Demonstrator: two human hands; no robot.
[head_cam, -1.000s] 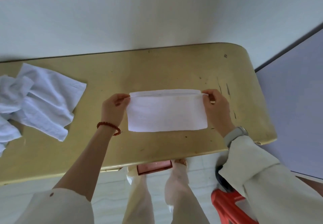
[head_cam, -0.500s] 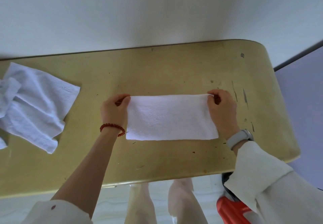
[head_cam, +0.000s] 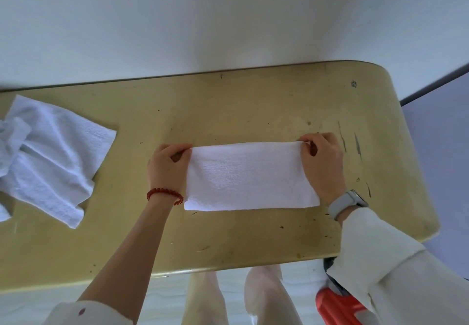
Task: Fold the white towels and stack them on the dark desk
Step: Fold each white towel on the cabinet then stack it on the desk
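A white towel [head_cam: 250, 176] lies folded into a long rectangle in the middle of the yellowish table [head_cam: 253, 106]. My left hand [head_cam: 167, 168] pinches its far left corner between thumb and fingers. My right hand [head_cam: 321, 163] pinches the far right corner the same way. Both hands lie along the towel's short sides. A loose heap of unfolded white towels [head_cam: 45, 157] lies at the table's left end.
The table backs onto a white wall [head_cam: 228, 20]. Its rounded right end borders a grey-violet surface [head_cam: 441, 162]. Below the front edge are my legs and a red object [head_cam: 337, 307] on the floor. No dark desk is in view.
The far edge I was holding up came down flat onto the towel, finishing a fold. My hands stayed at the two far corners. The camera shifted, so the table moved slightly in view.
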